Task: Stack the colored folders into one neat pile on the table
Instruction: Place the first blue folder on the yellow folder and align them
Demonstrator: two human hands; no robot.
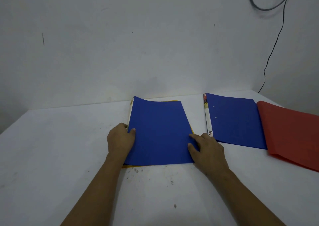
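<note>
The white table (pixel 69 148) carries all the folders. In the middle, close to the wall, lies a blue folder (pixel 158 132) on top of a yellow folder (pixel 133 165), of which only thin edges show. To the right, apart from this pile, lie a second blue folder (pixel 236 122) and a red folder (pixel 291 132) that overlaps its right edge.

The left hand (pixel 120 139) holds the left edge of the top blue folder, thumb on the cover. The right hand (pixel 207 149) is loose, fingers pressing flat on the right edge.

I think the step now is squaring the pile. To do it well, both hands should push the edges together until the yellow border disappears. There are no containers here.
</note>
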